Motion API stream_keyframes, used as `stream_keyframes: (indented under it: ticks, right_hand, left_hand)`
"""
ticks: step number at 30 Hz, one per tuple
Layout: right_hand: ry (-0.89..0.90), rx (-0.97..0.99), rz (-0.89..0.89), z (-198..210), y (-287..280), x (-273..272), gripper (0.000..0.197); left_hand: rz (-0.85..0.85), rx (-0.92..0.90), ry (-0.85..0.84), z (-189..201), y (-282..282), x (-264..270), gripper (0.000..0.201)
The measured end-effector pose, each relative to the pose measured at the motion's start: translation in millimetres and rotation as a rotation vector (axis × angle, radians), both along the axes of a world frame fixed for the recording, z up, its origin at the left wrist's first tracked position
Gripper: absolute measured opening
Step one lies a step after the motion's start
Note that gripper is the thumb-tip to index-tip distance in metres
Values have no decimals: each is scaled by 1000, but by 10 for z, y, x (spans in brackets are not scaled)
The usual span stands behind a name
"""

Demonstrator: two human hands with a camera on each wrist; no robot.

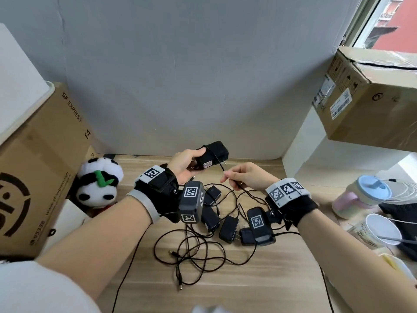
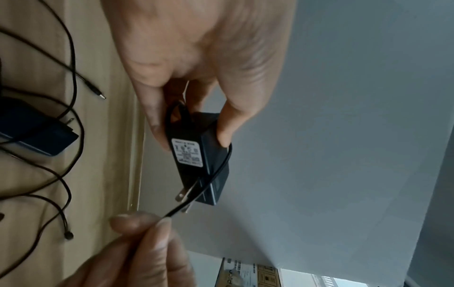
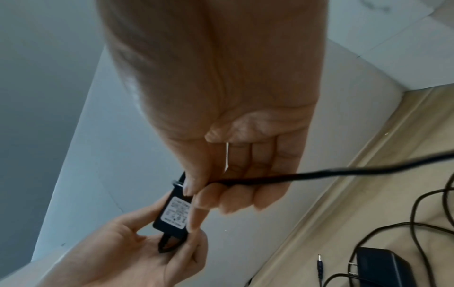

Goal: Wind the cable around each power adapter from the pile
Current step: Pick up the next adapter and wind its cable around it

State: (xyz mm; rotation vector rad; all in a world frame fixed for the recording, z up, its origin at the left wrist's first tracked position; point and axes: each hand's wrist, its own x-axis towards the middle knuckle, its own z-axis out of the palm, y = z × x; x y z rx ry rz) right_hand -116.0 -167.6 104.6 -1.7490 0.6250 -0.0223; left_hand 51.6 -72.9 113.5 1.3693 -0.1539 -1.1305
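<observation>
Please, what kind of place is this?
Probably a home or small office storage corner: shipping boxes beside a wooden desk, a panda plush toy, and a window facing a red building.

I am in a lived-in room of a home, or a small office corner used for storage. My wooden table (image 1: 259, 279) stands against a plain grey wall (image 1: 180, 75), hemmed in by shipping boxes: an SF Express carton (image 1: 40, 177) to one side and a taped cardboard box (image 1: 365, 98) by the window (image 1: 392, 19). A plush panda (image 1: 99, 184) sits beside the carton, and a pastel lidded cup (image 1: 361, 195) stands among the clutter.
</observation>
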Motion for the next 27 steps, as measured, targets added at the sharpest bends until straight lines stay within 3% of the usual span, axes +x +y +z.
stream_keyframes:
  ticks: [8,15,17,20,23,25,27]
  right_hand:
    - [16,-84,28,-45,-7,-10,27]
    - [131,-41,-42,-35,-190,-21,26]
    - [140,-9,-139,28,-294,-27,28]
    - [73,16,-206,193,-317,37,31]
    - [7,-49,-127,284,-194,117,28]
    - [-33,-58,-60,267,-98,139,27]
    - [-58,-55,-26,224,-39,121,26]
  left_hand:
    - [0,-44,112,-12,12,-31,31]
    - [-289,-15,99,58,113,-23,15]
    - [-439,15,45,82,146,-1,19]
    - [-606,114,-226,116,139,-33,26]
    - [-508,163,-439,98,66,-107,22]
    - [-339,144,-452,46,0,-114,21]
    - [-192,127,-355,12,-30,-87,22]
